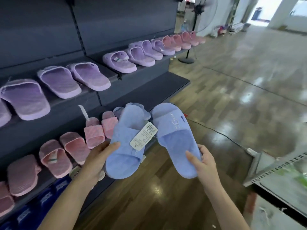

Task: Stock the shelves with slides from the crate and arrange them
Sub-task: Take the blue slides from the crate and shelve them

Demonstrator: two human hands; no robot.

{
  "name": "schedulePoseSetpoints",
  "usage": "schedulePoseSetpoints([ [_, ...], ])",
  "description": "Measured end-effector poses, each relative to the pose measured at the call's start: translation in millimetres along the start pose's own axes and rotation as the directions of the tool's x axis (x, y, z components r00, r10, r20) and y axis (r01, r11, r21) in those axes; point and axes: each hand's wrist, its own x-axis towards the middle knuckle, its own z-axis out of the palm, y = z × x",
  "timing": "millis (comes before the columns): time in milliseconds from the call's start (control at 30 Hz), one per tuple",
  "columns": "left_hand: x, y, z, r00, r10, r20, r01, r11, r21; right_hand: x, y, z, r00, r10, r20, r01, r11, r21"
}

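Starting at the far left, what is on the shelving?

Purple slides (59,82) sit in a row along the upper shelf (74,101), straps toward the dark back panel and heels toward the aisle. Below them, pink slides (55,161) line the lower shelf (174,82). Under those, in the bottom corner, are dark blue slides (44,198) with a white pattern.

And the left hand?

The left hand (98,160) is in front of the lower shelf, clamped on a pale blue slide (123,146). Its thumb lies on top at the slide's near left edge and the fingers are underneath. A white barcode tag (143,136) lies across the slide's right side.

Where is the matching one?

Just beside it, to the right. The second blue slide (176,138) points away with its strap at the far end and the footbed facing up. The right hand (204,161) grips its heel end, thumb on the footbed and fingers wrapped round the outer edge. Both slides are held up in the air over the wooden floor (249,97), level with the lower shelf.

Anything further right?

The crate (265,173) is at the right edge, well apart from the hands, showing a grey rim with rows of small holes. Something greenish lies inside, perhaps wrapped stock, but it is too blurred to tell.

And in the distance?

A fan stand (186,59) has its round base on the floor, just past the far end of the shelving.
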Motion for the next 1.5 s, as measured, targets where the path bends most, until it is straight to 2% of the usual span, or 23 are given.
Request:
schedulePoseSetpoints([
  [167,31.7,0.4,36.9,0.996,0.044,0.08,-0.043,0.999,-0.012,13.3,10.0,-23.1,0.996,-0.006,-0.091,0.001,0.998,-0.059],
  [267,46.7,0.3,65.0,0.998,-0.008,0.068,0.007,1.0,0.012,30.6,16.6,-41.6,0.994,0.006,-0.106,-0.014,0.997,-0.074],
  [567,124.7,-5.3,153.7,0.997,-0.029,0.075,0.028,0.999,0.021,137.0,35.2,-116.0,1.0,0.022,0.009,-0.021,0.996,-0.092],
  [767,168.2,-10.1,219.9,0.998,-0.058,0.014,0.058,0.998,-0.021,217.4,40.1,-157.5,0.996,0.044,0.072,-0.037,0.995,-0.094],
  [900,188.4,-14.0,236.5,0.995,-0.095,-0.036,0.094,0.995,-0.033,259.7,44.5,-168.2,0.991,0.077,0.108,-0.071,0.996,-0.06],
  [1067,227.2,-13.4,234.0,0.988,-0.139,-0.073,0.134,0.988,-0.071,314.1,48.9,-158.2,0.983,0.11,0.149,-0.1,0.992,-0.073],
  [1267,302.2,-17.6,215.0,0.98,-0.184,-0.082,0.171,0.975,-0.142,394.4,51.7,-112.7,0.971,0.128,0.201,-0.1,0.984,-0.144],
  [1433,364.1,-20.6,205.9,0.957,-0.24,-0.161,0.203,0.955,-0.215,460.8,55.4,-67.2,0.961,0.16,0.227,-0.131,0.982,-0.139],
  [1500,386.0,-24.8,202.9,0.93,-0.304,-0.204,0.235,0.923,-0.303,482.7,59.2,-51.0,0.958,0.174,0.227,-0.14,0.978,-0.156],
])
